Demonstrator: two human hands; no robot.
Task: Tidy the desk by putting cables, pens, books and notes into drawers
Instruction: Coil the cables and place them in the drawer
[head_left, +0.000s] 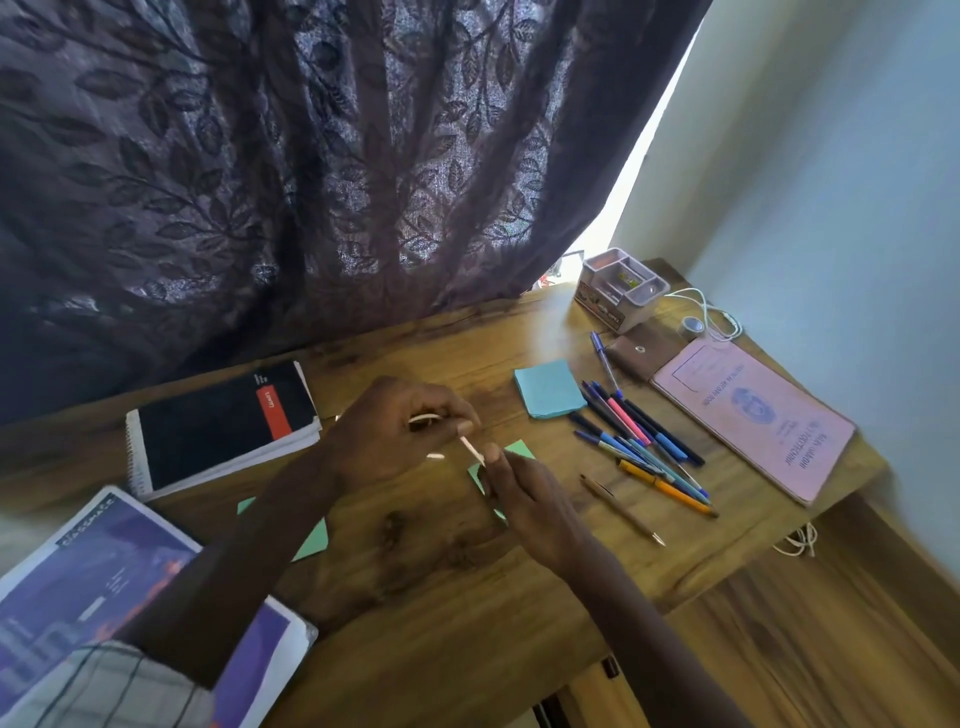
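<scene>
Over the middle of the wooden desk my left hand grips a coiled white cable. A short stretch of it runs to my right hand, which pinches its end. Green notes lie under my hands, and another green note shows under my left forearm. A blue note pad lies to the right, beside several pens. A black spiral notebook sits at the left, a purple book at the near left, and a pink book at the right.
A grey desk organiser stands at the back right with a brown pouch, a tape roll and a white cable near it. Another white cable hangs off the desk's right edge. A dark curtain hangs behind.
</scene>
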